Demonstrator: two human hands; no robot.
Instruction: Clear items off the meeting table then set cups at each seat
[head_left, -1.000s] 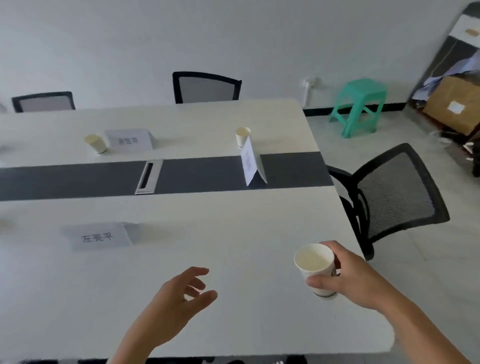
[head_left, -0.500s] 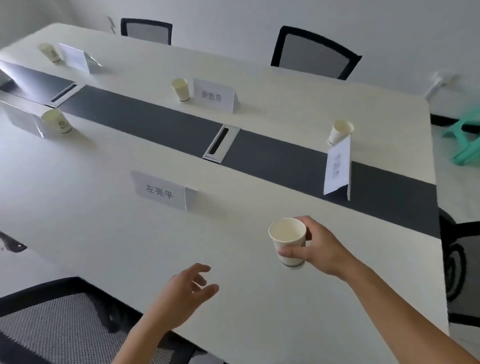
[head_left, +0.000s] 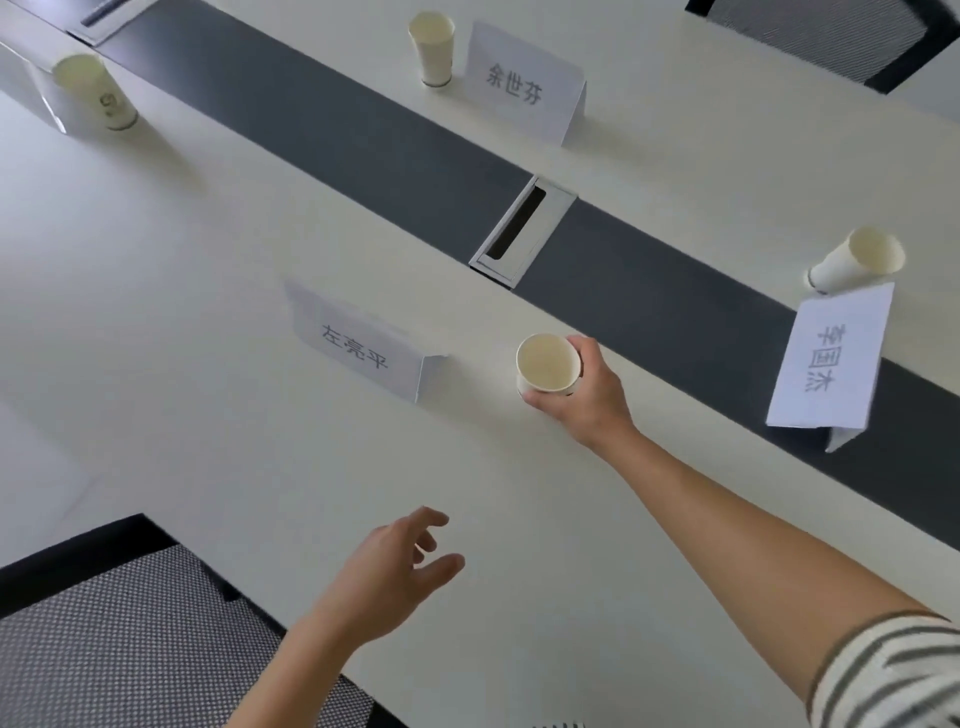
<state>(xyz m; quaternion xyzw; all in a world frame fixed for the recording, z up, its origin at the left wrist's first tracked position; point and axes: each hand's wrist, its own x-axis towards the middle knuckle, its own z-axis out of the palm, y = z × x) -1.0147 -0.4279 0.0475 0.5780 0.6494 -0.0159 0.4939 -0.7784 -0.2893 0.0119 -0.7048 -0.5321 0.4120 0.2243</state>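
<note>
My right hand (head_left: 584, 395) grips a white paper cup (head_left: 546, 364), upright and low over or on the white meeting table (head_left: 208, 291), just right of a folded name card (head_left: 358, 345). My left hand (head_left: 389, 577) hovers open above the table's near edge, fingers apart, holding nothing. Three more paper cups stand at other seats: one at far left (head_left: 98, 93), one at the far side (head_left: 432, 47) beside a name card (head_left: 522, 85), one at right (head_left: 857, 260) behind a third name card (head_left: 828, 358).
A dark grey strip (head_left: 363, 145) runs down the table's middle, with a metal cable hatch (head_left: 522, 231) set in it. A black mesh chair (head_left: 119, 639) stands at the near edge below my left hand. Another chair back (head_left: 831, 31) shows at top right.
My right hand has carried the cup forward and left, down beside the near name card. The view has swung left and tilted down. My left hand has stayed open near the edge.
</note>
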